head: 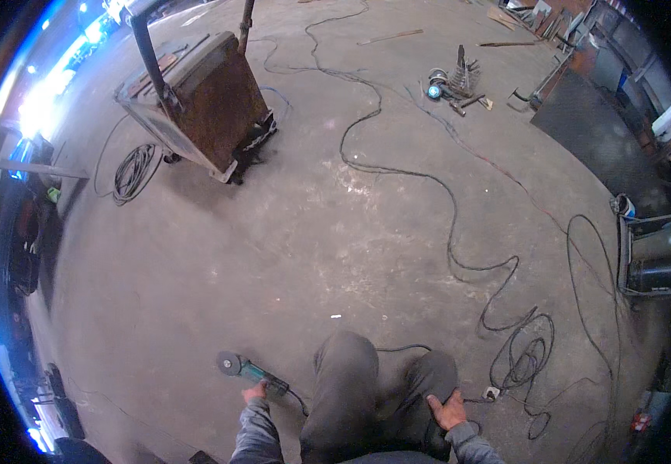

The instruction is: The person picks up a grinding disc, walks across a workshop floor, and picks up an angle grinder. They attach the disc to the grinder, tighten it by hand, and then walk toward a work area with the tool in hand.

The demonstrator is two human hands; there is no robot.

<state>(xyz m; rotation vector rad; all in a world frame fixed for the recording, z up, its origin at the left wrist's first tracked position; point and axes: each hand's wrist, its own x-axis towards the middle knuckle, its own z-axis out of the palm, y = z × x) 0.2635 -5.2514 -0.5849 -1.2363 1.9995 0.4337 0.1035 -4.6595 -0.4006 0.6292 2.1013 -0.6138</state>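
My left hand (255, 392) is closed around the body of a green angle grinder (260, 374), whose disc (229, 363) points away to the upper left. The grinder's black cord curves from its rear end toward my legs. My right hand (449, 409) rests against my right knee, its thumb apart from the fingers; whether it holds anything is not plain. Just right of that hand, a white socket block (491, 394) lies on the concrete floor with a black cord running to it, beside a tangle of black cable (524, 362).
A rusty metal bin on a frame (213, 104) stands upper left, near a coiled cable (133, 174). Long cables (451, 197) snake over the floor. Another power tool (437, 84) and a hammer (466, 104) lie farther off. At right are a dark sheet (596, 127) and a metal-framed stool (654, 255).
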